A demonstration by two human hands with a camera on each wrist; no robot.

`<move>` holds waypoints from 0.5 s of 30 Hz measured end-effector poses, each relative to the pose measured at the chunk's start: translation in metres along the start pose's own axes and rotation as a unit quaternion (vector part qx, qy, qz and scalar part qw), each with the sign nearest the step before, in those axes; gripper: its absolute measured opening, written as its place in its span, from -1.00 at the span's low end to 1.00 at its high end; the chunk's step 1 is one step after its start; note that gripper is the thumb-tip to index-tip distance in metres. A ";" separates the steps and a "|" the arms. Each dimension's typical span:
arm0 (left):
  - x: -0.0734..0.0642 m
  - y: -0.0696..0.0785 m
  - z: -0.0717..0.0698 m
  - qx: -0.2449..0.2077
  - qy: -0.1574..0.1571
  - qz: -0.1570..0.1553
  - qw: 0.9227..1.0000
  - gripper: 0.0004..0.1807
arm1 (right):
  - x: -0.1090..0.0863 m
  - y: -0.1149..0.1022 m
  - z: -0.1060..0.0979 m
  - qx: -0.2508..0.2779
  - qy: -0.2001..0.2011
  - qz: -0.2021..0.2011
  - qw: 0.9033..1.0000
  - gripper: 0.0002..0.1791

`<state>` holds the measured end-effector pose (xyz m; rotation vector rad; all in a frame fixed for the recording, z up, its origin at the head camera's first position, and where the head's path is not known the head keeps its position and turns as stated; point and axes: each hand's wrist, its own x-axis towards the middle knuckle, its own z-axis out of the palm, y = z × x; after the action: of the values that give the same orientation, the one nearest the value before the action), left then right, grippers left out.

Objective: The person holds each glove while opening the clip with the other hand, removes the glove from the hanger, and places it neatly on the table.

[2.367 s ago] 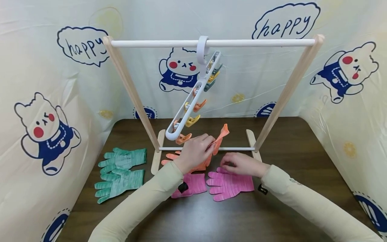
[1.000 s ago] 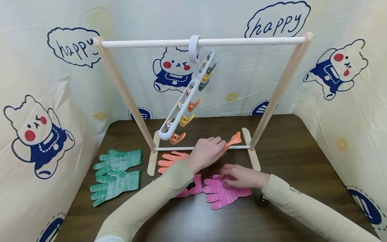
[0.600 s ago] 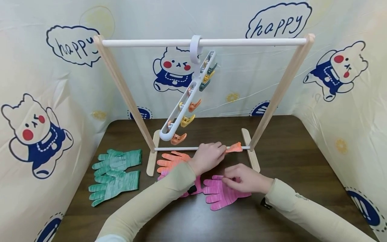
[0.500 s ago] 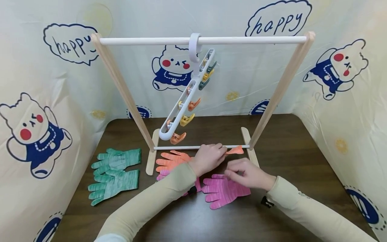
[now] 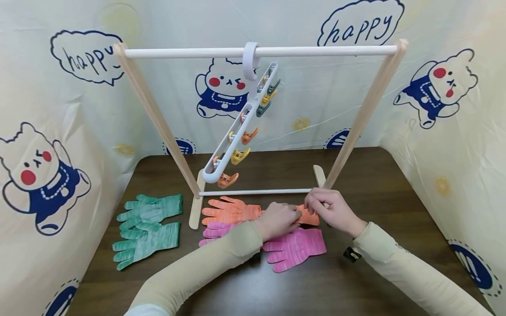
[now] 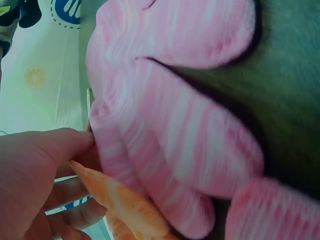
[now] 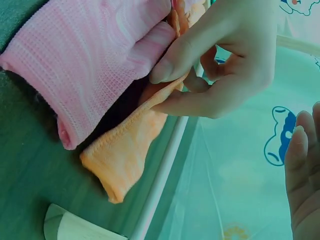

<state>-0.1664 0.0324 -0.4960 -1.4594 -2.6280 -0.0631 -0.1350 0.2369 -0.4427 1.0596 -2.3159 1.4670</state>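
Observation:
My left hand [image 5: 278, 221] pinches an orange glove [image 5: 308, 216] between thumb and fingers; its cuff sticks out to the right. The right wrist view shows this left hand [image 7: 220, 65] gripping the glove [image 7: 125, 155] by its edge. My right hand [image 5: 334, 211] hovers beside the cuff with loosely bent fingers, apart from the cloth in the right wrist view. Another orange glove [image 5: 229, 210] lies flat to the left. In front lie two pink gloves, one [image 5: 294, 248] below the held glove and one [image 5: 215, 230] partly hidden under my left arm.
Two green gloves [image 5: 156, 241] lie at the left. A wooden rack with a white top bar [image 5: 316, 51] stands behind, its lower rod [image 5: 253, 192] just past the orange gloves. A white clip hanger [image 5: 237, 127] with coloured clips hangs from it.
My left hand has brought the held orange glove down and toward me, its cuff now low over the table. My right hand has moved from above the pink glove up to the cuff.

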 end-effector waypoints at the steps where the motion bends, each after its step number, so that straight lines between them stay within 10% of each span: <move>1: 0.000 0.001 0.001 0.004 0.001 0.003 1.000 -0.79 | 0.000 0.000 0.000 -0.003 0.000 0.005 1.000 -0.60; 15: 0.002 0.003 0.004 0.025 -0.020 -0.016 0.999 -0.77 | 0.001 0.010 0.007 -0.023 -0.007 0.011 1.000 -0.62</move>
<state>-0.1649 0.0364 -0.4999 -1.4163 -2.6649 0.0298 -0.1410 0.2325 -0.4526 1.0382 -2.3666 1.4128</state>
